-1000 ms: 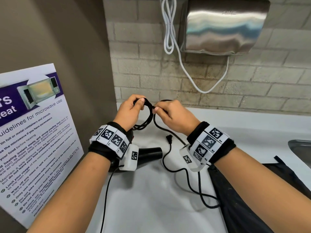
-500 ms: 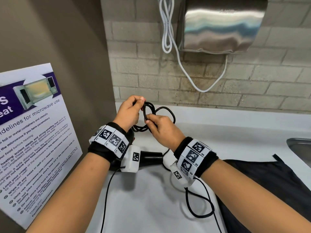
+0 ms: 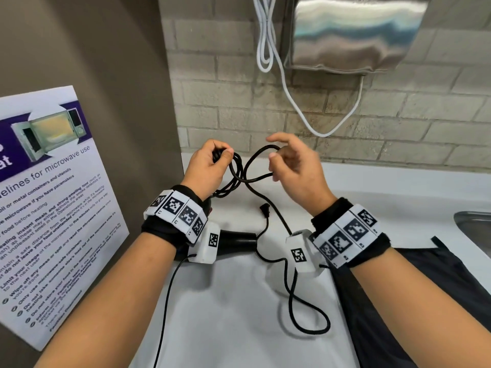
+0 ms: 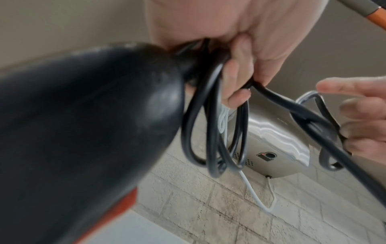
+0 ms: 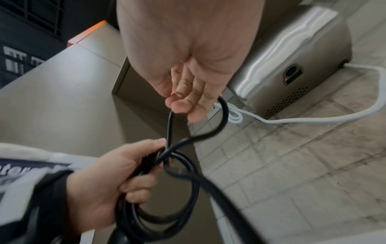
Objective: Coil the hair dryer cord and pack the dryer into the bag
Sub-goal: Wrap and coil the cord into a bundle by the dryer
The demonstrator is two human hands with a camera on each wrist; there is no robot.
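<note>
Our left hand [image 3: 210,166] grips several coiled loops of the thin black rubber cord [image 3: 240,176] above the white counter [image 3: 225,301] — our right hand [image 3: 292,166] pinches a fresh loop beside it. The black hair dryer [image 3: 236,241] hangs under our left wrist; the flat black fabric bag [image 3: 398,301] lies rightward.
</note>
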